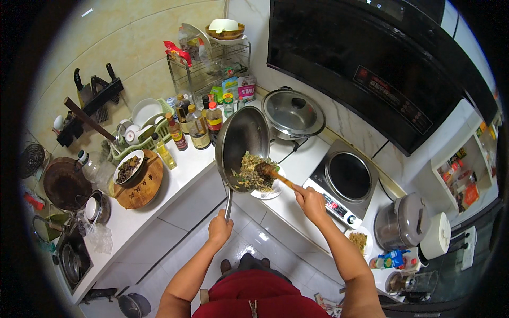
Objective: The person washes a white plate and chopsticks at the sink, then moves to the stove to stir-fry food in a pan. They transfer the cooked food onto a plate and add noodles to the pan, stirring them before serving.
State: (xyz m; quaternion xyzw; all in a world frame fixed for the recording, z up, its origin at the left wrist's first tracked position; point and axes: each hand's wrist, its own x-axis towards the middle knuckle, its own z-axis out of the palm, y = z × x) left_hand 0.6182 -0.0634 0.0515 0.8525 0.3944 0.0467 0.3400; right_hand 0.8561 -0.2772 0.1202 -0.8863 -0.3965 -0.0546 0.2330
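My left hand [220, 229] grips the metal handle of a wok [243, 135], which is tilted over a white plate [270, 194] near the counter's edge. In my right hand [311, 202] is a wooden spatula [280, 179], its blade hidden partly in chopped, greenish-brown cooked food [250, 169] at the wok's lower rim. Some of that food lies over the plate, whose far part is hidden by the wok and food.
Right of the plate sits an induction cooker [346, 177] with a lit display. A lidded pot [293, 113] stands behind. Sauce bottles [197, 127] line the left counter, near a plate of dark food [129, 169] on a round wooden board [145, 190]. A range hood [338, 59] overhangs the cooker.
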